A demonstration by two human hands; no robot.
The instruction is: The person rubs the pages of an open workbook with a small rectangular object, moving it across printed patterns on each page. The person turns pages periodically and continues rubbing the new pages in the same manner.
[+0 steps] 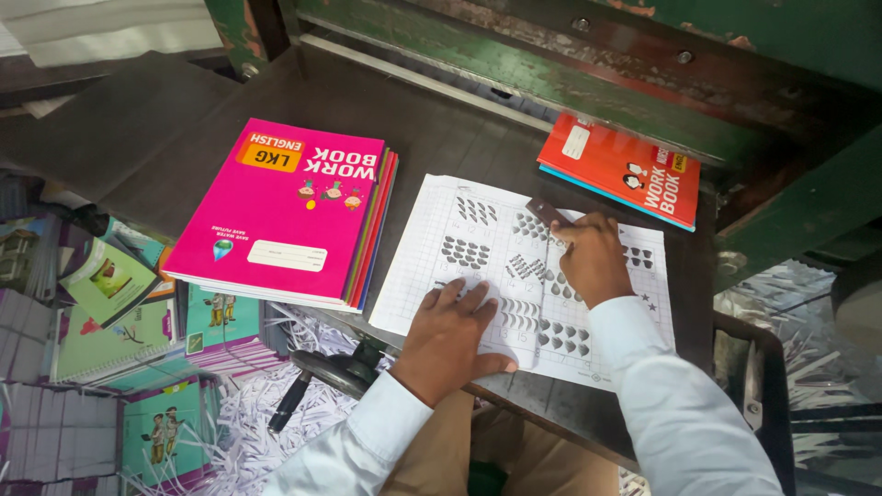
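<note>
An open booklet of white gridded pages with black shape drawings [478,241] lies on the dark worktable [432,129]. My left hand [447,338] lies flat on its near left page, fingers spread. My right hand [590,259] presses a small dark flat tool [549,213] onto the centre fold of the booklet. Both arms wear white sleeves.
A stack of workbooks with a pink cover on top [289,213] lies left of the booklet. A red workbook [620,170] rests at the back right under a green metal machine frame [570,64]. More books [110,321] and shredded paper [266,404] lie below left, with a hand wheel [331,372].
</note>
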